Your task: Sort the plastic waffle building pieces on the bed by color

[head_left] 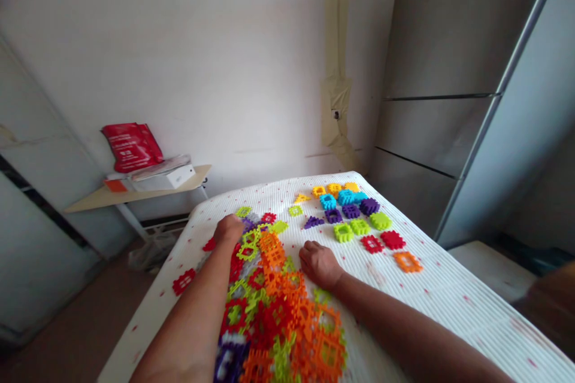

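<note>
Tile pile [274,305] flanked by both hands on counter [449,299] | left hand [229,230] curled at far edge, right hand [318,263] curled beside it, contents cannot be told | snagged tiles best eased free singly

Table [449,293] is covered edge to edge with a white ribbed, red-speckled cloth. A mixed heap of interlocking plastic tiles [278,305] lies on it. Beyond the heap and to its right, sorted tiles [354,209] lie grouped by colour, with an orange tile [407,261] nearest. Left of the heap lies a lone red tile [183,281].
</note>
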Demonstrator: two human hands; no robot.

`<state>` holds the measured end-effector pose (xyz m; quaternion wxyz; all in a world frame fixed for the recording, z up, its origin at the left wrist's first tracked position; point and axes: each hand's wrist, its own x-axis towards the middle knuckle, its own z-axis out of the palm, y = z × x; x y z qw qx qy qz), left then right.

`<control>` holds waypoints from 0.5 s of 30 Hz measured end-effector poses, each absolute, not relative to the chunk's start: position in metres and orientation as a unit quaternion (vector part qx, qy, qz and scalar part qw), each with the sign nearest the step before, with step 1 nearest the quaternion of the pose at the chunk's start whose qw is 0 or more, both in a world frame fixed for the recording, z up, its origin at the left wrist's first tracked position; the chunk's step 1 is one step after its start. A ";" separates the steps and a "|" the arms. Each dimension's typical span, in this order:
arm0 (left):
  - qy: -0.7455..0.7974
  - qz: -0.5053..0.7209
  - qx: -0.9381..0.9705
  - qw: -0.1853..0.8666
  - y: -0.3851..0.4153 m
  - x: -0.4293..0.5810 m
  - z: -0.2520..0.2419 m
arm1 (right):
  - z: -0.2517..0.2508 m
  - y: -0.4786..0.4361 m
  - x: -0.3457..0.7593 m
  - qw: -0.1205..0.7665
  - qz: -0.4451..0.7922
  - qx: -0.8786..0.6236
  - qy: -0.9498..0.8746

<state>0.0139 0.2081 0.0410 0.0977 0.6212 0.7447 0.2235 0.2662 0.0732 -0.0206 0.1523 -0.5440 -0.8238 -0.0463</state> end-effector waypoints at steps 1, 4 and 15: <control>0.740 0.235 0.622 0.099 0.206 0.012 0.045 | -0.021 0.073 0.266 0.152 -0.047 -0.544 -0.824; 0.724 0.272 0.626 0.103 0.194 0.008 0.056 | -0.019 0.073 0.266 0.148 -0.043 -0.546 -0.824; 0.473 0.463 0.750 0.001 0.058 0.027 0.048 | -0.013 0.073 0.272 0.197 0.053 -0.559 -0.804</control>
